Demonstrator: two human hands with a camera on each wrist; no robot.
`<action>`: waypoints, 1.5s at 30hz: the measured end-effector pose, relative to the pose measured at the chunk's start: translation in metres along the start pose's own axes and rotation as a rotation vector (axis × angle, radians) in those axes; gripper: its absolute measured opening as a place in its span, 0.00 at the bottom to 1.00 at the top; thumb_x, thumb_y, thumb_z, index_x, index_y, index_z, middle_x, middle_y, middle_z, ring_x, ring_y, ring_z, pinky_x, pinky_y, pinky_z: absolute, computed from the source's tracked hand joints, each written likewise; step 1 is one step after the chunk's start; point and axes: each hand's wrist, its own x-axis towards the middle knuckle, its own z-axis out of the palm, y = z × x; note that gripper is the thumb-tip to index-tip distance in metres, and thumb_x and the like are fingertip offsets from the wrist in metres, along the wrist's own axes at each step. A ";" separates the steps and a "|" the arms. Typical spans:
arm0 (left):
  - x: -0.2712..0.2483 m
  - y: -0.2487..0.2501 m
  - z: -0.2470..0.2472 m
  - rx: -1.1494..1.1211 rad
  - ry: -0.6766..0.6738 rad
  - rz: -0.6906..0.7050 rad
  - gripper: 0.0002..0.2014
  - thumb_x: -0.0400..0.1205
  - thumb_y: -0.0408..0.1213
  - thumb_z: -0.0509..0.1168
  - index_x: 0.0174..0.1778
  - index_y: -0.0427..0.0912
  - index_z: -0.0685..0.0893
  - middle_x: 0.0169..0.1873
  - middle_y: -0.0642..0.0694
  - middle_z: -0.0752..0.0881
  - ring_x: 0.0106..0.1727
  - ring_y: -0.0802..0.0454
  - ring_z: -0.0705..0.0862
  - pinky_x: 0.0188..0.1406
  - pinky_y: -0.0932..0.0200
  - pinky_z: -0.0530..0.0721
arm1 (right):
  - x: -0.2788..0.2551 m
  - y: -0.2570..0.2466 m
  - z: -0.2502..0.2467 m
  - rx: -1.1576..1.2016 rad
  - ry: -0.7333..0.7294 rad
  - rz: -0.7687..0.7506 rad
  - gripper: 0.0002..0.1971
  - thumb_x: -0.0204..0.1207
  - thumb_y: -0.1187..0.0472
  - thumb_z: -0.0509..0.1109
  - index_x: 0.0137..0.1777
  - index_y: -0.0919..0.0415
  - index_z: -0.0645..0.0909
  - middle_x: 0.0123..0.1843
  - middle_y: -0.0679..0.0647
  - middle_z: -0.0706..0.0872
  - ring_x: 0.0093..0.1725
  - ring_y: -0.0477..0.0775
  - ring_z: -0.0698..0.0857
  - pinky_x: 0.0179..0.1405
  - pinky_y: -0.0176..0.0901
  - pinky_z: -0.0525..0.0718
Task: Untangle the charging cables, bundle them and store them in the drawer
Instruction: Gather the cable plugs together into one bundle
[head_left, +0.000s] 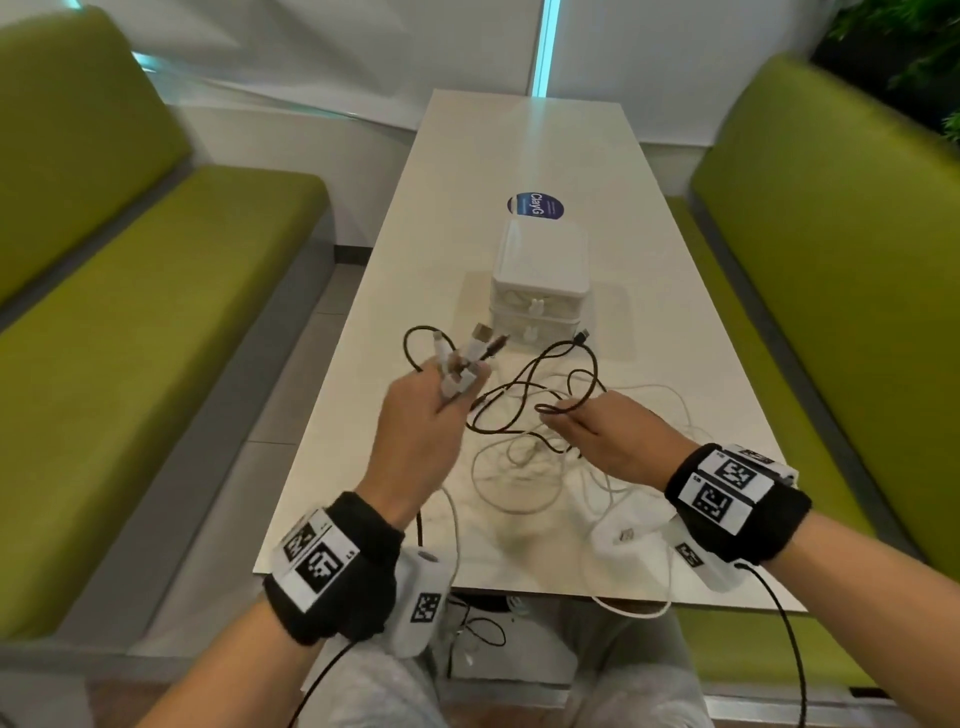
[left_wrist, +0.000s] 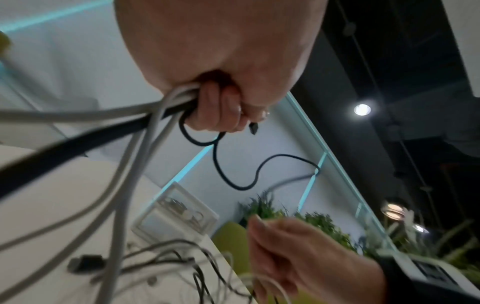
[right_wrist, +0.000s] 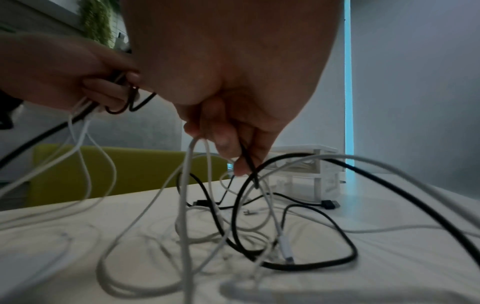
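A tangle of white and black charging cables (head_left: 524, 441) lies on the white table (head_left: 675, 364), in front of a small white drawer unit (head_left: 540, 280) whose two drawers look closed. My left hand (head_left: 447, 384) is raised above the table's left edge and grips several cable ends, white and black plugs sticking up from its fingers (left_wrist: 218, 111). My right hand (head_left: 558, 415) hovers low over the tangle and pinches a black cable (right_wrist: 249, 164) along with white strands (right_wrist: 192, 148). A loose black plug (head_left: 582, 336) rests near the drawer unit.
Green padded benches (head_left: 156, 312) flank the table on both sides. A round blue sticker (head_left: 535, 203) lies behind the drawer unit. Some cables hang over the table's near edge (head_left: 634, 613) toward my lap. Green plants (head_left: 909, 52) stand at the far right.
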 end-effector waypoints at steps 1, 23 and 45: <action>-0.002 0.001 0.009 0.051 -0.059 0.033 0.19 0.85 0.53 0.60 0.48 0.41 0.86 0.22 0.59 0.74 0.26 0.60 0.71 0.27 0.66 0.64 | 0.000 -0.005 0.001 0.031 0.009 -0.004 0.21 0.84 0.43 0.55 0.45 0.56 0.82 0.36 0.53 0.86 0.38 0.55 0.82 0.41 0.49 0.79; -0.013 -0.005 0.047 0.166 -0.218 0.169 0.24 0.75 0.72 0.56 0.38 0.53 0.77 0.33 0.58 0.80 0.35 0.62 0.79 0.33 0.62 0.73 | -0.008 -0.019 0.003 0.291 -0.064 -0.034 0.12 0.79 0.53 0.64 0.39 0.54 0.86 0.40 0.51 0.87 0.41 0.48 0.85 0.43 0.38 0.82; 0.003 0.013 0.024 -0.038 -0.212 -0.030 0.20 0.76 0.58 0.63 0.24 0.50 0.70 0.16 0.60 0.70 0.23 0.60 0.65 0.24 0.65 0.61 | -0.011 -0.049 -0.026 0.652 0.115 0.077 0.15 0.81 0.58 0.63 0.35 0.66 0.78 0.29 0.57 0.78 0.26 0.58 0.76 0.25 0.48 0.77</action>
